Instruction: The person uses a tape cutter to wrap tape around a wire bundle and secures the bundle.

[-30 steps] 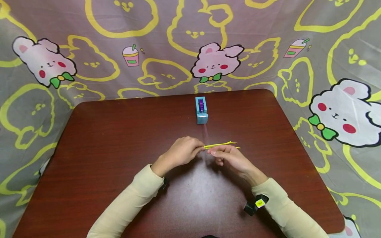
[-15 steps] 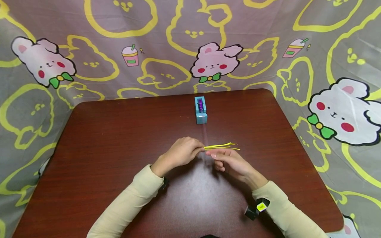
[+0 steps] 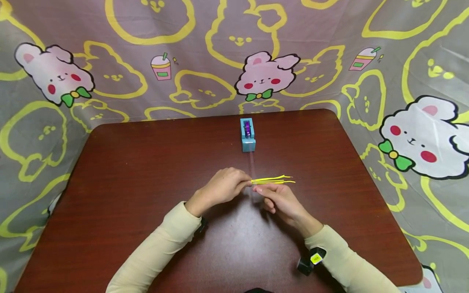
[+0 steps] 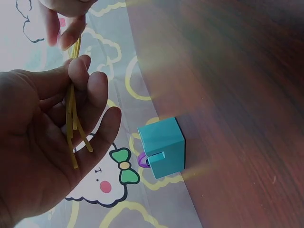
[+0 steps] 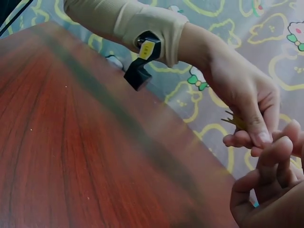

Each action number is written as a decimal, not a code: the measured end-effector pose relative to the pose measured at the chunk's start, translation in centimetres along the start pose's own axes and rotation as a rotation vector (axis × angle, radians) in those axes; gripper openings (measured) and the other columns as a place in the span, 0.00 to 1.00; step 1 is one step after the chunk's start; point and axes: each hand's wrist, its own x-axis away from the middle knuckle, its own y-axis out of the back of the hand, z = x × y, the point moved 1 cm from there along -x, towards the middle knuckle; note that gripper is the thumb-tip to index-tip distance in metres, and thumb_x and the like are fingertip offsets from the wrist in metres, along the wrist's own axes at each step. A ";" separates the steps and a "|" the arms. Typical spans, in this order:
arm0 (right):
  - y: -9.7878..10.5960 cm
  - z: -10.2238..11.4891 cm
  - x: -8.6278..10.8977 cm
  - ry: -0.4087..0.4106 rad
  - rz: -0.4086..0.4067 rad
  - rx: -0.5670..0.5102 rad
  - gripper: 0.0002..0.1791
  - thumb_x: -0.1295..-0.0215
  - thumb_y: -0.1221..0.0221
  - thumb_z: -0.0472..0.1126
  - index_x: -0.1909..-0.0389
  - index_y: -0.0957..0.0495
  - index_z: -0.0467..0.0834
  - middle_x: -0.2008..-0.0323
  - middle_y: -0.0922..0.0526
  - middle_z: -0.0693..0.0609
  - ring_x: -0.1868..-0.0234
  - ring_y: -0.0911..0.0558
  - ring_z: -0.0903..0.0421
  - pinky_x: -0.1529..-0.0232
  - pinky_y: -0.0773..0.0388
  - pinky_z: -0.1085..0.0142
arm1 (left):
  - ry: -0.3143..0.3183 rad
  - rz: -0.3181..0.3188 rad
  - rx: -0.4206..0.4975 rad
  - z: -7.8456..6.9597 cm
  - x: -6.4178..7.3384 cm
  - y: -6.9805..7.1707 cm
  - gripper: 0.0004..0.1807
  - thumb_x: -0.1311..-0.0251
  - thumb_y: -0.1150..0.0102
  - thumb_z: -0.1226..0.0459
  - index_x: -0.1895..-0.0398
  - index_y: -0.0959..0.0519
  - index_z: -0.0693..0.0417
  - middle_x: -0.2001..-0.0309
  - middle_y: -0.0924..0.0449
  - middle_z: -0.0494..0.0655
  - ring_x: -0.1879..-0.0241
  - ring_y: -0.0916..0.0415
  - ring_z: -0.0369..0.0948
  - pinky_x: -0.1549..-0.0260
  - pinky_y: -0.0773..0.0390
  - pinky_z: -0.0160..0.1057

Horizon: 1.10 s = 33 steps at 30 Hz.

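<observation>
Strands (image 3: pixel 272 180), yellow, pinched between left fingers (image 4: pixel 78 72)

This looks like a curtained booth, with cartoon-print cloth (image 3: pixel 205 24) around three sides of a table (image 3: pixel 146 162).

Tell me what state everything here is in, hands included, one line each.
Left hand: pinching the yellow strips.
Right hand: fingers curled beside the strips; anything pinched is unclear.
Yellow strips: bunched in the left fingers, ends splayed.
Blue tape dispenser: standing on the table, purple core in place.
Right wrist camera: worn at the sleeve cuff.
</observation>
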 end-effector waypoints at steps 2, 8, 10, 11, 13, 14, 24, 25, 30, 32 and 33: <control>-0.2 -0.1 -0.2 0.002 -0.032 -0.016 0.07 0.27 0.42 0.35 0.59 0.14 0.42 0.89 0.33 0.57 0.87 0.36 0.64 0.76 0.33 0.70 | 0.000 0.005 0.006 0.0 -0.1 0.0 0.07 0.30 0.39 0.62 0.59 0.12 0.51 0.70 0.17 0.39 0.74 0.27 0.32 0.72 0.26 0.36; -0.3 -0.5 -0.7 0.003 -0.089 -0.039 0.07 0.30 0.38 0.34 0.58 0.15 0.36 0.91 0.35 0.56 0.89 0.37 0.63 0.78 0.35 0.70 | 0.026 0.019 0.008 0.1 -0.2 0.1 0.08 0.29 0.40 0.61 0.57 0.12 0.51 0.66 0.15 0.41 0.71 0.26 0.33 0.68 0.25 0.37; -0.3 -0.6 -0.8 0.009 -0.095 -0.045 0.08 0.31 0.37 0.35 0.57 0.16 0.34 0.91 0.35 0.56 0.89 0.37 0.63 0.79 0.36 0.70 | 0.033 0.025 0.022 0.0 -0.2 0.1 0.09 0.29 0.40 0.61 0.57 0.12 0.51 0.65 0.14 0.42 0.70 0.26 0.34 0.68 0.25 0.38; -0.3 -0.6 -0.9 0.014 -0.096 -0.045 0.08 0.31 0.37 0.35 0.57 0.16 0.34 0.91 0.35 0.56 0.90 0.37 0.63 0.80 0.37 0.70 | 0.036 0.029 0.029 0.1 -0.2 0.1 0.09 0.29 0.40 0.61 0.57 0.12 0.51 0.65 0.14 0.43 0.70 0.26 0.34 0.68 0.25 0.38; -0.3 -0.6 -1.0 0.032 -0.096 -0.035 0.07 0.32 0.36 0.35 0.58 0.15 0.36 0.91 0.34 0.56 0.90 0.37 0.63 0.81 0.37 0.70 | 0.043 0.037 0.044 0.1 -0.1 0.1 0.09 0.29 0.40 0.61 0.56 0.12 0.51 0.64 0.14 0.43 0.70 0.26 0.35 0.67 0.25 0.38; -0.3 -0.6 -1.1 0.043 -0.094 -0.024 0.07 0.32 0.36 0.35 0.57 0.15 0.36 0.90 0.34 0.56 0.89 0.37 0.63 0.81 0.37 0.71 | 0.045 0.039 0.047 0.1 -0.1 0.1 0.09 0.29 0.40 0.61 0.56 0.12 0.51 0.64 0.14 0.43 0.70 0.26 0.35 0.67 0.25 0.38; 0.2 -0.7 -2.0 0.175 -0.087 0.134 0.08 0.33 0.35 0.34 0.57 0.15 0.33 0.90 0.29 0.54 0.89 0.34 0.63 0.85 0.36 0.71 | 0.027 0.065 0.040 0.4 0.1 0.1 0.09 0.28 0.42 0.60 0.56 0.14 0.51 0.63 0.15 0.44 0.68 0.26 0.36 0.65 0.25 0.39; 0.2 -0.6 -2.0 0.192 -0.087 0.154 0.09 0.33 0.35 0.33 0.57 0.15 0.31 0.90 0.29 0.54 0.89 0.33 0.62 0.85 0.36 0.71 | 0.020 0.068 0.041 0.5 0.2 0.1 0.09 0.28 0.42 0.61 0.56 0.14 0.52 0.63 0.16 0.44 0.68 0.26 0.36 0.65 0.25 0.39; 0.3 -0.5 -2.3 0.246 -0.089 0.262 0.11 0.34 0.36 0.32 0.59 0.17 0.25 0.92 0.31 0.54 0.91 0.33 0.61 0.87 0.36 0.71 | -0.016 0.095 0.062 0.7 0.2 0.3 0.09 0.27 0.43 0.62 0.58 0.14 0.53 0.65 0.17 0.46 0.69 0.27 0.35 0.66 0.26 0.38; 0.4 -0.4 -2.4 0.257 -0.101 0.291 0.11 0.34 0.35 0.32 0.61 0.17 0.25 0.92 0.31 0.54 0.91 0.33 0.60 0.87 0.35 0.70 | -0.026 0.106 0.076 0.7 0.2 0.4 0.09 0.27 0.44 0.63 0.59 0.14 0.54 0.66 0.17 0.46 0.69 0.26 0.36 0.65 0.26 0.38; 0.4 -0.4 -2.4 0.261 -0.108 0.302 0.10 0.35 0.35 0.32 0.62 0.17 0.24 0.92 0.31 0.54 0.91 0.33 0.60 0.87 0.35 0.70 | -0.029 0.111 0.082 0.7 0.2 0.4 0.09 0.27 0.44 0.63 0.59 0.14 0.55 0.66 0.17 0.47 0.68 0.26 0.36 0.65 0.26 0.38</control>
